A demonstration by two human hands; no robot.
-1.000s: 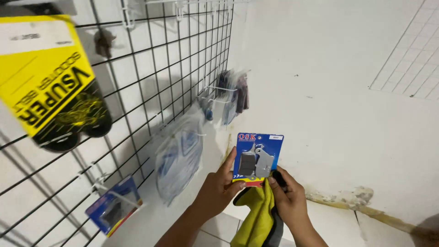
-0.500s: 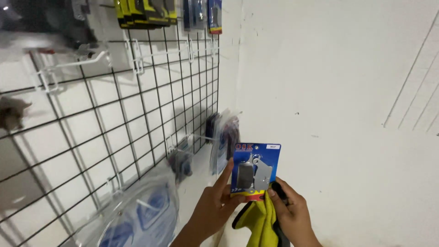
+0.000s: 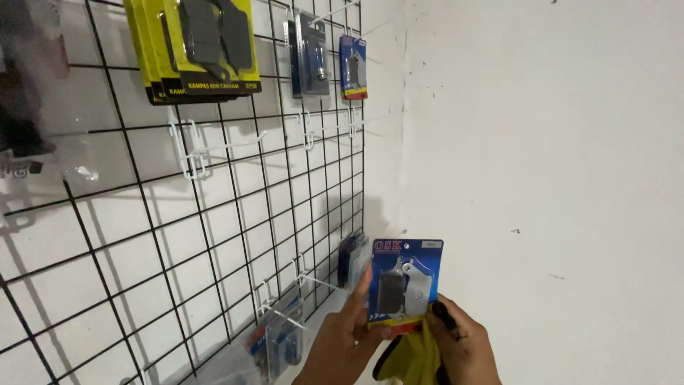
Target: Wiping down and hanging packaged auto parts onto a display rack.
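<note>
Blue blister pack sits low center, upright, in front of the white wall, right of the black wire grid. Left hand fingers pinch its left edge; right hand grips the bottom plus a yellow cloth. Likely light, stiff card, slick plastic bubble; hold by card edges.

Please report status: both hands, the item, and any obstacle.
Both hands on blue blister pack: left hand, right hand also holding yellow cloth. Nothing between pack and empty white hook.
</note>
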